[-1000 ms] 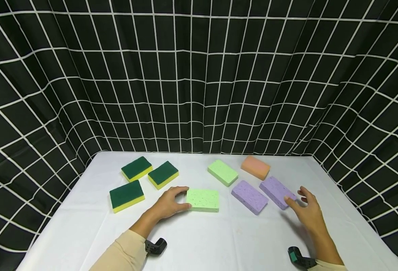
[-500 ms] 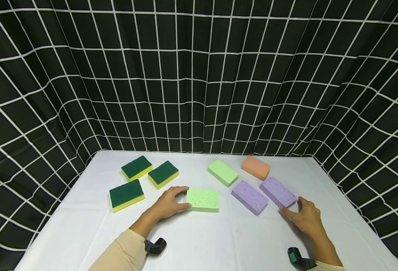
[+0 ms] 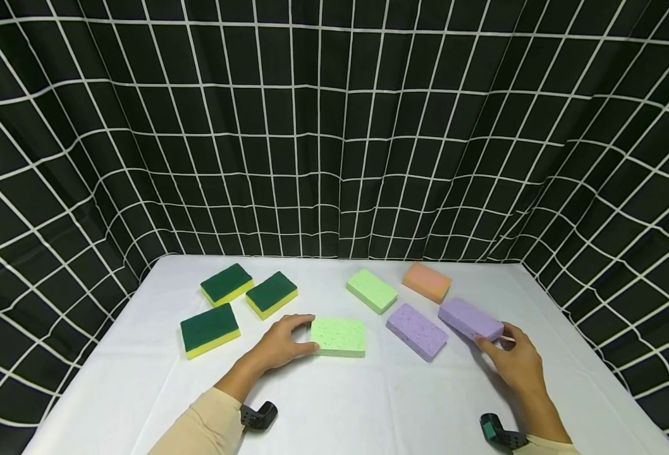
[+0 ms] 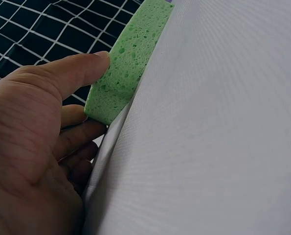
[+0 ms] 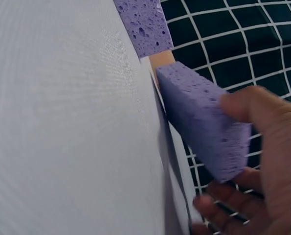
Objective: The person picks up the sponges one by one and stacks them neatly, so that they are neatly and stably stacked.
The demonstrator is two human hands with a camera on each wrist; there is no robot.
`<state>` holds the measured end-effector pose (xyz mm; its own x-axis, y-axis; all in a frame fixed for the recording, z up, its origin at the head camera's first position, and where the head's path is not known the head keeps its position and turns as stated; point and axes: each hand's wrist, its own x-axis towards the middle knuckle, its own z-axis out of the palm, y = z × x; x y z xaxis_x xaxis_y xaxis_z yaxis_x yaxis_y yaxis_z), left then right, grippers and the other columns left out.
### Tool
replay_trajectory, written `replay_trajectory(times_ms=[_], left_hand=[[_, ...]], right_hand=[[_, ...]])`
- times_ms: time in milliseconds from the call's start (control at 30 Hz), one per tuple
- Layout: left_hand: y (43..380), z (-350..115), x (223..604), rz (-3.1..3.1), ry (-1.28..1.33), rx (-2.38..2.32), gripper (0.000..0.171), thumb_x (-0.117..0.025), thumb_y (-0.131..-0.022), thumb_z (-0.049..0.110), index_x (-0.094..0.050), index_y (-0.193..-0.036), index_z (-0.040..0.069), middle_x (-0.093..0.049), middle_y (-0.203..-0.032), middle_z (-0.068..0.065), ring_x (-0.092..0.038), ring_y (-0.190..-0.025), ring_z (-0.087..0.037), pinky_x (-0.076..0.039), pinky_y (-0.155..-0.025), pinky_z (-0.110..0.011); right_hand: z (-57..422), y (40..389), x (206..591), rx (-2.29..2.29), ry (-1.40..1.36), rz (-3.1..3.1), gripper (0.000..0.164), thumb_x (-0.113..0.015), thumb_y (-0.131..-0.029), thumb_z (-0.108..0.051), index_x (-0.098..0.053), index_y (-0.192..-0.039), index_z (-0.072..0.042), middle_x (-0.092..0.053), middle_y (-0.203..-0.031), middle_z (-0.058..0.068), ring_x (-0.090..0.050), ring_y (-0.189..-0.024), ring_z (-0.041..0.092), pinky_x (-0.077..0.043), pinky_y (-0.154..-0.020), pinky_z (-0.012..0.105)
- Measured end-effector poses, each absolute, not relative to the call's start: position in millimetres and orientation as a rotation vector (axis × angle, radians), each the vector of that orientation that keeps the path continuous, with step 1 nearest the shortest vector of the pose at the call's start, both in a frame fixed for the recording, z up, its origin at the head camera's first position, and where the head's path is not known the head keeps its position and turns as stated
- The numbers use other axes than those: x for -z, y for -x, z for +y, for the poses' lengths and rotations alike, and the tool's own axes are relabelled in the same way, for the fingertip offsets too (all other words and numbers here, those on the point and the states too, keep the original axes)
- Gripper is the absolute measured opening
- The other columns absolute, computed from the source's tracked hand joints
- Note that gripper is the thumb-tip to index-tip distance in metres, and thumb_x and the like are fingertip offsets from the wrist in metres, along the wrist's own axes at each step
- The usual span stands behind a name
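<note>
My left hand (image 3: pixel 282 341) holds the left end of a light green sponge (image 3: pixel 339 337), thumb on its near edge and index finger at the far corner. That green sponge (image 4: pixel 125 63) lies flat on the white cloth. At right, my right hand (image 3: pixel 515 357) pinches the near end of a purple sponge (image 3: pixel 471 318) between thumb and fingers. In the right wrist view this purple sponge (image 5: pixel 199 117) is tilted, its gripped end raised off the cloth. A second purple sponge (image 3: pixel 417 332) lies just left of it.
Several other sponges lie on the white cloth (image 3: pixel 368 404): green-and-yellow ones (image 3: pixel 210 328) at left, a light green one (image 3: pixel 372 291) behind the middle, an orange one (image 3: pixel 427 282) at back right. A black curtain with white grid lines (image 3: pixel 334 126) surrounds the table's back and sides.
The right hand reached the purple sponge's near end, took hold of it and raised that end. The left hand has stayed on the green sponge.
</note>
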<state>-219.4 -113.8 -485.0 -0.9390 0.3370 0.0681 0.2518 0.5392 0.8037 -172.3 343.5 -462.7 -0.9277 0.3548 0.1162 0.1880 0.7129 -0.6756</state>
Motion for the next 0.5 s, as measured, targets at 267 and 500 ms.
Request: replay_trajectory(times_ms=[267, 500], left_hand=[[220, -114, 486, 2.673, -0.517, -1.369, 0.063, -0.079, -0.080, 0.038, -0.057, -0.135, 0.015, -0.049, -0.137, -0.010, -0.041, -0.130, -0.029, -0.033, -0.105, -0.048], [221, -114, 487, 2.672, -0.515, -1.365, 0.063, -0.079, -0.080, 0.038, -0.057, -0.135, 0.015, -0.049, -0.138, -0.010, -0.040, -0.130, -0.029, -0.033, -0.105, -0.048]], right_hand=[[344, 168, 450, -1.115, 0.538, -2.423, 0.067, -0.073, -0.085, -0.034, -0.048, -0.138, -0.003, -0.060, -0.116, 0.018, -0.050, -0.074, -0.007, -0.039, -0.065, 0.018], [336, 164, 428, -1.255, 0.450, -2.293, 0.062, -0.072, -0.087, -0.025, -0.047, -0.142, -0.009, -0.054, -0.123, 0.006, -0.051, -0.085, 0.002, -0.041, -0.066, 0.011]])
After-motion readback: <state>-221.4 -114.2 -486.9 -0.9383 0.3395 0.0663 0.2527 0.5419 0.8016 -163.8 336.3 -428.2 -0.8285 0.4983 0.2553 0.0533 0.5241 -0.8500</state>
